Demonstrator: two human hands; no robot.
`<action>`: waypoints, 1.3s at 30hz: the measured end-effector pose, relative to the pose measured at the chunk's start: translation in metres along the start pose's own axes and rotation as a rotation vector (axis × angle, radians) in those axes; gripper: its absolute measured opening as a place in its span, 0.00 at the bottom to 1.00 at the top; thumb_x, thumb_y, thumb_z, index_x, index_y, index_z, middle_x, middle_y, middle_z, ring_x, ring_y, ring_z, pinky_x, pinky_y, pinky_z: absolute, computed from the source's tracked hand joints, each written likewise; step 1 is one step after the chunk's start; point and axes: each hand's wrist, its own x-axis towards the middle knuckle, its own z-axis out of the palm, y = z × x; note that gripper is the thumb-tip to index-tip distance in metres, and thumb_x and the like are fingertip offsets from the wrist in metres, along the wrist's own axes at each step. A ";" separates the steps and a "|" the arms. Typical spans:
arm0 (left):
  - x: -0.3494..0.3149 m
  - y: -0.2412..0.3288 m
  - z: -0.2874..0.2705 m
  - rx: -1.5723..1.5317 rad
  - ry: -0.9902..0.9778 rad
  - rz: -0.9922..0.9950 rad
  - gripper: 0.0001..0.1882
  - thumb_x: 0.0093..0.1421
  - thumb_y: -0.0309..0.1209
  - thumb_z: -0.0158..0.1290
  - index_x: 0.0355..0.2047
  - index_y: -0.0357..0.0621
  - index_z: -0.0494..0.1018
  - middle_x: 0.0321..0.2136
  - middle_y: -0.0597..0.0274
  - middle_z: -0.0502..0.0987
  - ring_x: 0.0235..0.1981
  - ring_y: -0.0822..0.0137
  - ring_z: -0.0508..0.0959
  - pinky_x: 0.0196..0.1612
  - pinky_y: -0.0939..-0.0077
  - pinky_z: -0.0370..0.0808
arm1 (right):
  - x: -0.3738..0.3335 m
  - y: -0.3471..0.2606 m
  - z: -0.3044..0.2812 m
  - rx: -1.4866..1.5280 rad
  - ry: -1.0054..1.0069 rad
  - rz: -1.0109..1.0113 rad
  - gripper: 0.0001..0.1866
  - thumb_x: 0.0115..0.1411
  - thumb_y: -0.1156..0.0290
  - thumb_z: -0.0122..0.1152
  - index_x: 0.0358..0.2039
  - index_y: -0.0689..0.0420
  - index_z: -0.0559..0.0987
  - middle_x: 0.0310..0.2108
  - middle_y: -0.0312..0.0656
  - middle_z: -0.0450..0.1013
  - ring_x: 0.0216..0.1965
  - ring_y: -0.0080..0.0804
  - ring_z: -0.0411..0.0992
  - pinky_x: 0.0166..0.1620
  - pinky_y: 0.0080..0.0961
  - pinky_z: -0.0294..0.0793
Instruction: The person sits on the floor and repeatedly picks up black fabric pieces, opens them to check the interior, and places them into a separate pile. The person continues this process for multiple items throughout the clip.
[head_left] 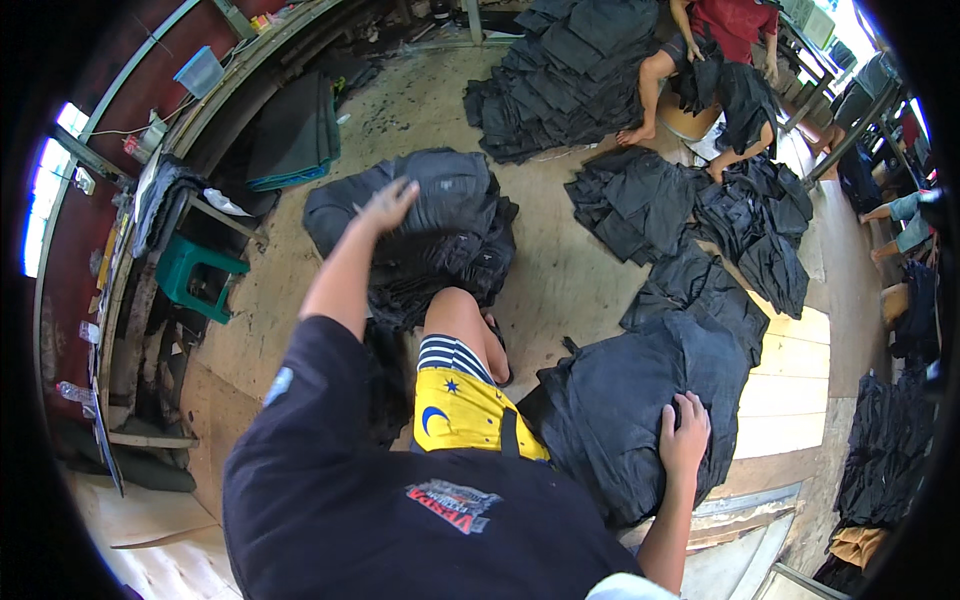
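Observation:
My left hand (388,207) is stretched forward over a stack of folded dark garments (440,185) on the floor. Its fingers are extended and slightly blurred, and whether it touches the cloth I cannot tell. To my right, a bulky heap of dark grey cloth (620,400) lies beside my leg. My right hand (685,432) rests flat on top of that heap, fingers spread, gripping nothing. More dark cloth hangs in shadow below the left stack, partly hidden by my arm and knee.
A green plastic stool (200,277) stands at the left by a cluttered wooden bench. Large piles of dark garments (565,80) lie at the back. At the far right, a seated person in a red shirt (735,35) handles dark cloth above more heaps (640,205).

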 end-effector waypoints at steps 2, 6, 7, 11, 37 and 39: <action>-0.020 -0.021 0.058 0.022 0.018 -0.017 0.47 0.67 0.77 0.40 0.80 0.71 0.58 0.82 0.59 0.52 0.82 0.42 0.48 0.75 0.18 0.29 | -0.002 -0.001 -0.001 -0.006 0.000 0.019 0.18 0.71 0.61 0.61 0.55 0.59 0.82 0.63 0.56 0.76 0.67 0.58 0.70 0.71 0.53 0.64; -0.048 -0.047 0.087 0.015 0.053 0.026 0.45 0.68 0.73 0.44 0.79 0.72 0.58 0.82 0.59 0.52 0.82 0.42 0.49 0.75 0.18 0.30 | -0.005 0.000 -0.002 0.007 0.014 0.033 0.18 0.71 0.61 0.62 0.55 0.59 0.82 0.63 0.55 0.76 0.67 0.58 0.70 0.71 0.53 0.65; -0.052 -0.053 0.081 -0.006 0.064 0.033 0.44 0.69 0.72 0.45 0.79 0.71 0.58 0.82 0.59 0.53 0.82 0.42 0.49 0.75 0.18 0.30 | -0.006 0.001 -0.003 0.012 0.010 0.035 0.19 0.71 0.61 0.62 0.55 0.59 0.82 0.63 0.54 0.76 0.67 0.57 0.70 0.71 0.53 0.65; -0.068 -0.077 0.058 -0.047 0.132 0.036 0.42 0.71 0.69 0.45 0.79 0.69 0.59 0.81 0.58 0.54 0.82 0.45 0.50 0.76 0.21 0.32 | -0.009 0.005 -0.008 0.041 0.007 0.032 0.19 0.70 0.61 0.63 0.55 0.58 0.82 0.63 0.54 0.76 0.68 0.57 0.70 0.71 0.52 0.64; -0.179 0.144 0.125 -0.413 0.424 0.625 0.21 0.66 0.29 0.63 0.58 0.38 0.79 0.60 0.46 0.79 0.62 0.46 0.77 0.68 0.57 0.72 | -0.066 0.093 -0.086 0.071 0.175 0.673 0.30 0.73 0.50 0.62 0.57 0.68 0.81 0.54 0.63 0.80 0.59 0.60 0.78 0.63 0.44 0.74; -0.239 0.222 0.162 -0.485 0.165 0.818 0.16 0.65 0.30 0.63 0.53 0.41 0.82 0.55 0.48 0.82 0.59 0.48 0.80 0.65 0.59 0.75 | -0.077 0.098 -0.084 0.190 -0.108 0.794 0.37 0.73 0.43 0.61 0.59 0.69 0.79 0.51 0.66 0.81 0.57 0.62 0.79 0.62 0.44 0.75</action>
